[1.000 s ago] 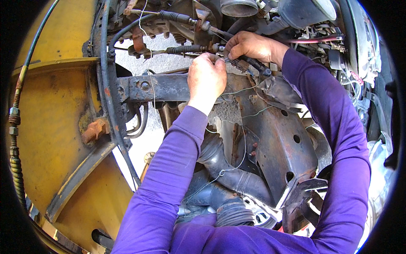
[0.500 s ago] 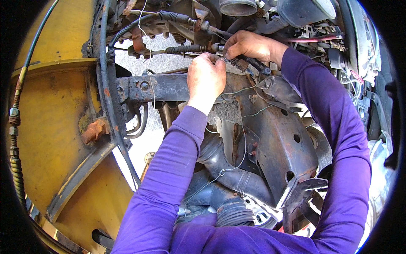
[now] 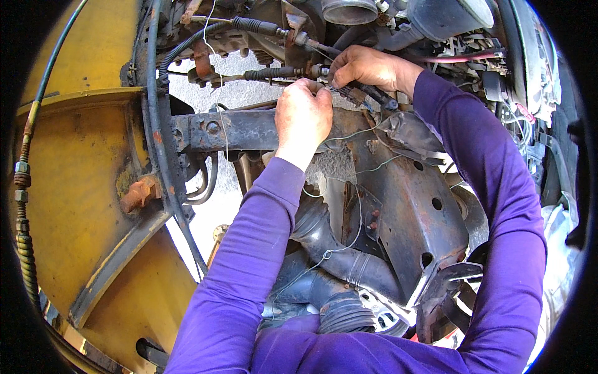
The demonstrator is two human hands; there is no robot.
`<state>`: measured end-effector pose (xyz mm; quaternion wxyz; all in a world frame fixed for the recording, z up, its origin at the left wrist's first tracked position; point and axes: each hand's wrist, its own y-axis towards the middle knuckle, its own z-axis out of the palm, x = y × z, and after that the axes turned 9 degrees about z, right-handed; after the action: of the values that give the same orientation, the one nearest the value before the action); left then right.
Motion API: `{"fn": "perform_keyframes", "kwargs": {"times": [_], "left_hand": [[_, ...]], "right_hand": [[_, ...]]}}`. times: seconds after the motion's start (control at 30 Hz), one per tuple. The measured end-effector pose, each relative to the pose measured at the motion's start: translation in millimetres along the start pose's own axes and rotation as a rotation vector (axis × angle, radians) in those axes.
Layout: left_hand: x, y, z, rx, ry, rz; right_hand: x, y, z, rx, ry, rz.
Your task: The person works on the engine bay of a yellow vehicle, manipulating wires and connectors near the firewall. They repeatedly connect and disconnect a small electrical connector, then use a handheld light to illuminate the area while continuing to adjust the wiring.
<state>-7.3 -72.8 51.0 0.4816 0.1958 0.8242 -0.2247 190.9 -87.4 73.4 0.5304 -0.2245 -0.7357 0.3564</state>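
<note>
Both my hands meet at the top middle, close to a cable end with a black ribbed boot. My left hand is closed, thumb and fingers pinched. Against it, my right hand pinches from the right with curled fingers. A small thin metallic bit shows between the fingertips, but its kind is too small to make out. Just under my right hand lie a dark connector and a crumpled grey wrapping. A thin pale green wire loops down below my hands, with a small knot in it.
A yellow panel with a rusty bolt fills the left side. A dark frame beam crosses behind my left hand. Below are a rusty bracket with holes and a black hose. A grey funnel-shaped duct stands upper right.
</note>
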Motion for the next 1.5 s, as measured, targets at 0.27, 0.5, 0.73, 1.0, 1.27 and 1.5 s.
{"fn": "perform_keyframes", "kwargs": {"times": [0.27,0.5,0.73,1.0,1.27,1.5], "left_hand": [[3,-1,3,-0.073,0.028,0.072],[-3,-2,-1,0.006,0.012,0.003],[-2,-4,1,-0.060,0.028,0.076],[1,-5,3,-0.057,0.007,0.071],[-4,-7,4,-0.075,0.012,0.058],[-7,-4,4,-0.085,-0.032,0.012]], "right_hand": [[2,2,-4,0.054,0.042,0.033],[2,2,-7,0.086,0.039,0.058],[2,2,-5,0.047,0.025,0.037],[8,3,-2,0.062,-0.055,0.058],[-5,9,1,0.026,-0.098,0.011],[-12,3,2,-0.011,0.116,0.019]]}}
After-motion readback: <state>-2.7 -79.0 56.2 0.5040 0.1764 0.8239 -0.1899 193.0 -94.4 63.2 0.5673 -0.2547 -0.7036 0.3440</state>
